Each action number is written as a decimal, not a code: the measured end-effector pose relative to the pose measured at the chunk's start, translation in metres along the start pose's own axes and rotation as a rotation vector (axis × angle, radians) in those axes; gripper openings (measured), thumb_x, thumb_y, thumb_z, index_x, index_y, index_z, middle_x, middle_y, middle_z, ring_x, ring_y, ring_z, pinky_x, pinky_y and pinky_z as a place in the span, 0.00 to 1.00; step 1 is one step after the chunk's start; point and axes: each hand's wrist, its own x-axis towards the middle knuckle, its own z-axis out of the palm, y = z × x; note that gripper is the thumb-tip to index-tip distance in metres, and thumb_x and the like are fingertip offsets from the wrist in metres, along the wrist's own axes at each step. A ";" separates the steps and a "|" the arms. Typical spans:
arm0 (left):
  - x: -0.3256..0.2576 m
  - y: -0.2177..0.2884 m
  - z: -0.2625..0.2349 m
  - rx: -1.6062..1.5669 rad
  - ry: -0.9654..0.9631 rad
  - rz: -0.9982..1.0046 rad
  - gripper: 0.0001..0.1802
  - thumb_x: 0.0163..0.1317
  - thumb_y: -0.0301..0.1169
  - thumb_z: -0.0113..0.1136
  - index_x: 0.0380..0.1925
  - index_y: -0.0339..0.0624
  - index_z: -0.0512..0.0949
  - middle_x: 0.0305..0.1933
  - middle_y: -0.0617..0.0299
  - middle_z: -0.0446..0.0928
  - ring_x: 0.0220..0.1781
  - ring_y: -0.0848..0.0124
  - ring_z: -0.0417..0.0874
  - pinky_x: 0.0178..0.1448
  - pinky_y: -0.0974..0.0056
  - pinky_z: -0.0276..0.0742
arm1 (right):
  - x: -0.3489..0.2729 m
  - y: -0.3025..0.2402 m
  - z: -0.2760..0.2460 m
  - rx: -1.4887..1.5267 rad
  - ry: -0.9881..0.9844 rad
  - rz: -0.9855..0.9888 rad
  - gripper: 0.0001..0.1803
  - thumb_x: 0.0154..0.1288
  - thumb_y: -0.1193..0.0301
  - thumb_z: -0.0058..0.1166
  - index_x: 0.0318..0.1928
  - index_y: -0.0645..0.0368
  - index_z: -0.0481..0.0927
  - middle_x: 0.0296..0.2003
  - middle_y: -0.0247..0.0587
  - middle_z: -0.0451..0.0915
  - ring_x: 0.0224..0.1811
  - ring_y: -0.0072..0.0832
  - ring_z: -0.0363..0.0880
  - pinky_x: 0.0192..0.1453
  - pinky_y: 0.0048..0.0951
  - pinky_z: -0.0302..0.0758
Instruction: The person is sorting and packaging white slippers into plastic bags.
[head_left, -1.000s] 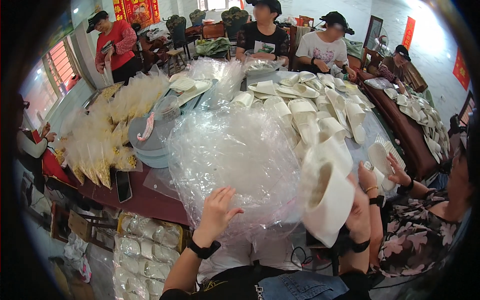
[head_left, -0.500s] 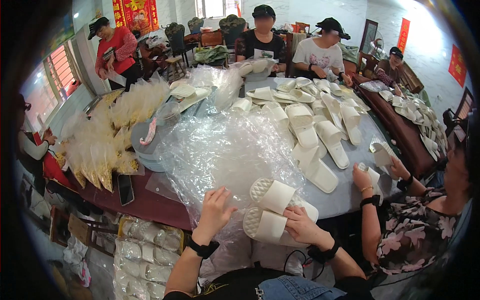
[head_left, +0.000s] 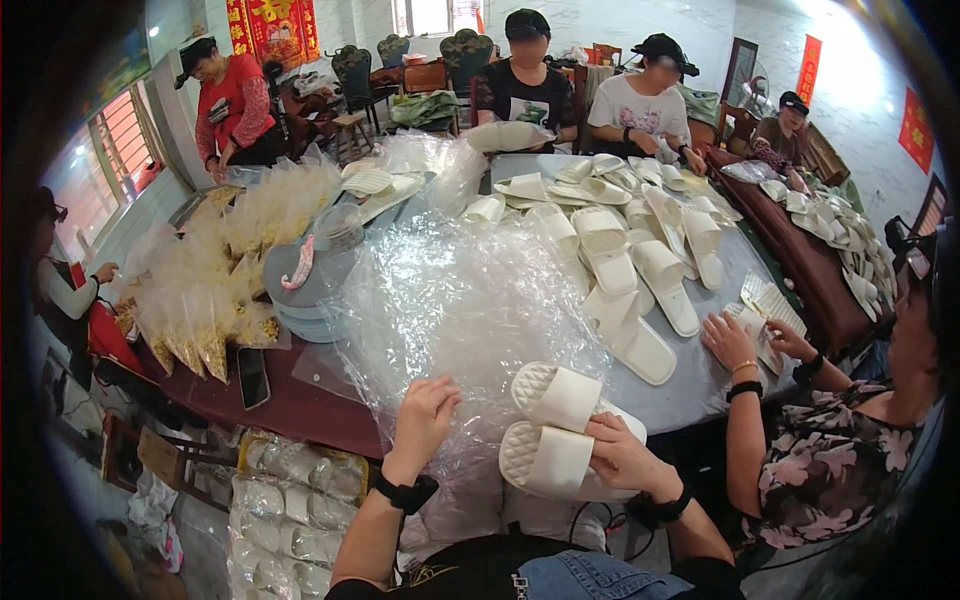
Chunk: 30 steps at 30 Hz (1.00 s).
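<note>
My right hand (head_left: 628, 455) grips a pair of white slide slippers (head_left: 560, 462), one beside the other, with textered insoles and wide straps; its fingers lie at the straps. Closed fingers of my left hand (head_left: 425, 412) pinch the near edge of a clear plastic bag (head_left: 478, 425); the exact grip is partly hidden. This bag lies over a broad heap of clear plastic bags (head_left: 460, 310) on the table in front of me. The slippers are just right of the plastic, over the table's near edge.
White slippers (head_left: 600, 240) are piled on the grey tabletop (head_left: 700, 335). Bags of yellow pieces (head_left: 210, 320) stand at the left, near a phone (head_left: 253, 378). Wrapped slippers (head_left: 300, 510) fill a crate below. A co-worker's hand (head_left: 730, 340) handles slippers close on my right.
My right hand and the slippers have shifted slightly right. The fingers of my left hand have drawn together at the plastic. The co-worker at right has lowered a slipper to the table.
</note>
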 end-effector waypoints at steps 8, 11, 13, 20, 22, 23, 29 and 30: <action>0.000 0.017 -0.006 -0.095 -0.060 -0.274 0.22 0.60 0.31 0.71 0.53 0.41 0.79 0.54 0.46 0.81 0.54 0.50 0.82 0.56 0.53 0.77 | 0.002 -0.009 -0.010 0.098 0.120 0.000 0.23 0.50 0.85 0.59 0.50 0.59 0.83 0.53 0.41 0.80 0.56 0.47 0.73 0.60 0.42 0.70; -0.002 0.033 -0.007 0.066 -0.081 0.044 0.38 0.56 0.36 0.75 0.66 0.48 0.69 0.64 0.43 0.73 0.64 0.45 0.75 0.66 0.50 0.72 | 0.000 -0.007 -0.008 0.096 0.124 -0.011 0.24 0.48 0.86 0.59 0.50 0.59 0.83 0.53 0.42 0.80 0.54 0.47 0.74 0.58 0.41 0.70; -0.005 0.038 -0.009 0.307 -0.335 0.134 0.50 0.51 0.39 0.79 0.73 0.53 0.61 0.71 0.40 0.65 0.72 0.40 0.65 0.76 0.47 0.62 | -0.004 -0.004 -0.006 0.066 0.117 -0.011 0.25 0.47 0.86 0.59 0.50 0.59 0.83 0.53 0.41 0.80 0.54 0.47 0.74 0.58 0.41 0.71; -0.015 0.007 -0.003 0.133 -0.315 0.068 0.31 0.67 0.32 0.64 0.70 0.46 0.70 0.73 0.38 0.66 0.76 0.39 0.63 0.77 0.48 0.63 | -0.005 -0.014 -0.015 0.098 0.134 -0.036 0.27 0.45 0.85 0.60 0.51 0.59 0.84 0.54 0.42 0.82 0.54 0.47 0.75 0.58 0.42 0.71; -0.006 0.020 -0.011 -0.250 -0.164 -0.204 0.20 0.75 0.32 0.53 0.63 0.38 0.76 0.67 0.40 0.74 0.71 0.45 0.72 0.73 0.52 0.68 | -0.003 -0.021 -0.022 0.126 0.114 -0.078 0.26 0.46 0.85 0.60 0.51 0.59 0.84 0.55 0.43 0.82 0.54 0.48 0.76 0.59 0.42 0.72; -0.003 0.023 -0.013 -0.248 -0.162 -0.203 0.20 0.75 0.32 0.53 0.63 0.38 0.76 0.67 0.40 0.74 0.71 0.45 0.72 0.73 0.52 0.68 | -0.002 -0.023 -0.025 0.153 0.093 -0.117 0.26 0.46 0.84 0.60 0.50 0.60 0.84 0.55 0.43 0.82 0.54 0.48 0.76 0.59 0.42 0.72; -0.001 0.021 -0.016 -0.419 -0.031 -0.324 0.23 0.81 0.40 0.44 0.63 0.33 0.75 0.63 0.44 0.80 0.66 0.60 0.80 0.69 0.61 0.72 | 0.020 -0.030 -0.012 0.114 0.064 -0.157 0.22 0.46 0.83 0.62 0.47 0.62 0.84 0.52 0.42 0.81 0.54 0.48 0.76 0.60 0.44 0.72; -0.001 0.022 -0.015 -0.415 -0.038 -0.325 0.23 0.81 0.40 0.44 0.63 0.33 0.75 0.61 0.44 0.80 0.64 0.62 0.81 0.67 0.62 0.73 | 0.023 -0.028 -0.010 0.113 0.067 -0.156 0.22 0.46 0.83 0.62 0.47 0.62 0.84 0.52 0.42 0.81 0.54 0.48 0.76 0.60 0.44 0.72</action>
